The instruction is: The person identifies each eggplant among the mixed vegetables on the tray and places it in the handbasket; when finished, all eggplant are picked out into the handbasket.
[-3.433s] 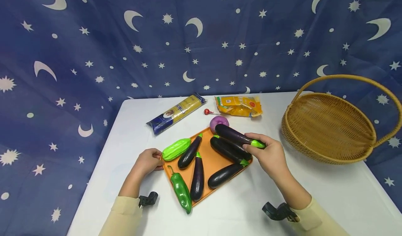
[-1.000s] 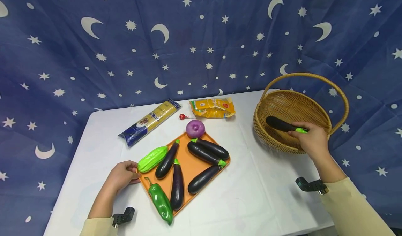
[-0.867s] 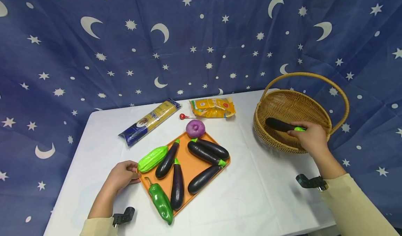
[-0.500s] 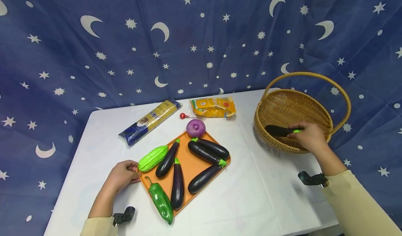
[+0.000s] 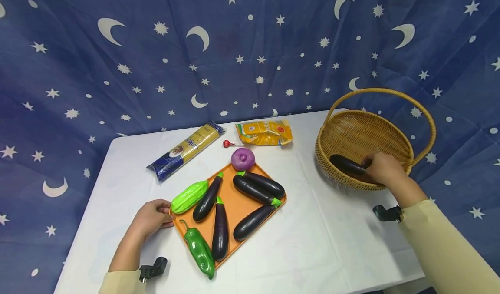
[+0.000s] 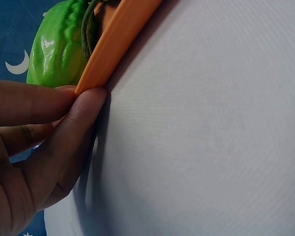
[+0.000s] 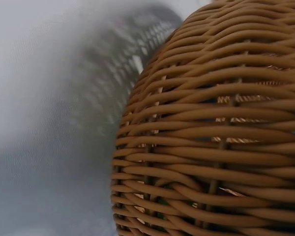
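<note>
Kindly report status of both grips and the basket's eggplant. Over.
Left grip pinches orange tray. Right grip at eggplant inside wicker basket, hold unclear. No obstruction visible.

Letters "nk" on blue-gold packet [image 5: 186,151]

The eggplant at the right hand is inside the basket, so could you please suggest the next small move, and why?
The right hand should probably loosen its grip and lift clear: the eggplant appears to lie low inside the basket, with that hand over one end.
</note>
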`<action>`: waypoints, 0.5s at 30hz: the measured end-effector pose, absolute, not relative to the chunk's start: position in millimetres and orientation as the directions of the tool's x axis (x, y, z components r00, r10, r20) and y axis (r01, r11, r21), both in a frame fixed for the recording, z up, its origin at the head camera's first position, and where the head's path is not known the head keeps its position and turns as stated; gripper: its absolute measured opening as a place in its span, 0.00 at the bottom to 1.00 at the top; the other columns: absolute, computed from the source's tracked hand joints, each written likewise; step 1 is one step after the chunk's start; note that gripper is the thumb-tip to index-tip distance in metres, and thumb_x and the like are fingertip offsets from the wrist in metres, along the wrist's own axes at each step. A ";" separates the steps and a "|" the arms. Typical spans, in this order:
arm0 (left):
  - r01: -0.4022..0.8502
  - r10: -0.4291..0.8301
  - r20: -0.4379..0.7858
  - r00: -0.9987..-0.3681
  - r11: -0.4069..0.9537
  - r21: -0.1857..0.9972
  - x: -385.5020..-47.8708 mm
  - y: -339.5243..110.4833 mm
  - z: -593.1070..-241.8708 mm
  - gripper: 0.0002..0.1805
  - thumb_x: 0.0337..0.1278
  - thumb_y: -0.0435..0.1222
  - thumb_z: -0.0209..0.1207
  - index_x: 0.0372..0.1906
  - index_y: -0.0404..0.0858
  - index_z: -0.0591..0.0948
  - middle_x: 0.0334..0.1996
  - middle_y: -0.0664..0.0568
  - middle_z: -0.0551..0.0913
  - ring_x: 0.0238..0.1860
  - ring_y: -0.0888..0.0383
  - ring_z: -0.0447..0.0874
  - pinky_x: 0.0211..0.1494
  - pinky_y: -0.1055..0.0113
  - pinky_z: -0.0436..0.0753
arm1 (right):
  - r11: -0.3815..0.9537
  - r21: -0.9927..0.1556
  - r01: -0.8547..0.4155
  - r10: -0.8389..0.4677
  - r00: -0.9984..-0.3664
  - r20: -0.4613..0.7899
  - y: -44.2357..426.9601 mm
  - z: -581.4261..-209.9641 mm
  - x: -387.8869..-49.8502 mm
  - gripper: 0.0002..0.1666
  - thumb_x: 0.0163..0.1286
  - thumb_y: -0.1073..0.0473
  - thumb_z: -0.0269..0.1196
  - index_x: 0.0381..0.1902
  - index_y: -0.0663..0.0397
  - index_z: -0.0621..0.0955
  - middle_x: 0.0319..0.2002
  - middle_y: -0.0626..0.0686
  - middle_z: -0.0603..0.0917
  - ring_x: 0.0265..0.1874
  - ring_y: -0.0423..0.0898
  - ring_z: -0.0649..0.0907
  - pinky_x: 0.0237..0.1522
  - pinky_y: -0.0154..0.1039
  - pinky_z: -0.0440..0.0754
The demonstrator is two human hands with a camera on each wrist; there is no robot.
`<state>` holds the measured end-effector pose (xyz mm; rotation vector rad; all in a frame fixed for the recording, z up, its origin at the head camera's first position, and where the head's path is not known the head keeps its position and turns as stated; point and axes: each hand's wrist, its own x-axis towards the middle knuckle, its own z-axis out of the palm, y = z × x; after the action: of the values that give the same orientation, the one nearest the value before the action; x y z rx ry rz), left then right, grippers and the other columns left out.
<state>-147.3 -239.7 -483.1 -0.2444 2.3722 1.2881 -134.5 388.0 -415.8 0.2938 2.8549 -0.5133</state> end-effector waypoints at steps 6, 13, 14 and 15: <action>-0.352 0.052 -0.450 -0.891 0.547 0.760 -148.3 -238.7 -482.2 0.24 0.55 0.19 0.62 0.59 0.20 0.72 0.39 0.40 0.75 0.33 0.57 0.83 0.37 0.63 0.91 | 0.920 -0.309 0.241 0.146 -0.942 -0.302 392.4 -411.3 -135.7 0.24 0.58 0.63 0.71 0.51 0.71 0.81 0.44 0.68 0.83 0.42 0.64 0.81 0.37 0.55 0.84; -0.348 0.043 -0.450 -0.892 0.571 0.744 -147.7 -239.5 -482.9 0.24 0.56 0.20 0.62 0.59 0.21 0.73 0.38 0.41 0.75 0.32 0.56 0.81 0.36 0.63 0.91 | 0.866 -0.442 0.234 0.159 -0.967 -0.201 386.1 -399.5 -131.2 0.26 0.63 0.60 0.69 0.57 0.68 0.80 0.54 0.71 0.81 0.50 0.68 0.80 0.45 0.60 0.84; -0.347 0.043 -0.450 -0.892 0.573 0.743 -147.6 -239.4 -482.7 0.24 0.56 0.20 0.62 0.59 0.21 0.73 0.39 0.41 0.75 0.32 0.56 0.81 0.36 0.63 0.91 | 0.856 -0.464 0.229 0.162 -0.970 -0.181 384.3 -398.3 -130.6 0.26 0.64 0.59 0.69 0.57 0.67 0.80 0.54 0.71 0.81 0.50 0.68 0.80 0.45 0.60 0.84; -0.347 0.042 -0.449 -0.892 0.573 0.742 -147.7 -239.5 -482.9 0.24 0.56 0.20 0.62 0.59 0.21 0.73 0.39 0.41 0.75 0.32 0.56 0.81 0.36 0.63 0.91 | 0.848 -0.481 0.221 0.161 -0.973 -0.162 382.6 -397.4 -130.0 0.26 0.65 0.58 0.68 0.58 0.67 0.79 0.54 0.70 0.81 0.50 0.67 0.80 0.45 0.59 0.85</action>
<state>-147.7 -239.5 -482.9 -0.2454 2.3871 1.2578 -130.0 382.6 -397.4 0.3014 2.9082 -0.7781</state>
